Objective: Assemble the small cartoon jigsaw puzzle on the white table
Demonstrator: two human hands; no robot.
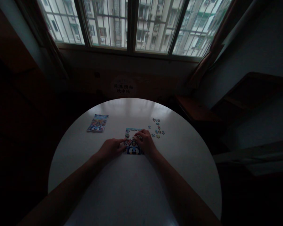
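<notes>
A jigsaw puzzle [134,151] with a blue cartoon figure lies in the middle of the round table, with a pale gap in its upper part. My left hand [111,147] rests at its left edge, fingers stretched out and touching the border. Over the puzzle's right side, my right hand [146,141] has its fingers pinched together at a small puzzle piece, by the lower edge of the gap. The fingers partly hide that piece. Several loose puzzle pieces [158,128] are scattered to the right of the puzzle.
A colourful printed picture sheet or packet [98,123] lies at the left on the white round table [132,188]. Beyond the table's far edge are a wall and a barred window [150,28]. A brown wooden piece of furniture [197,110] stands at the right.
</notes>
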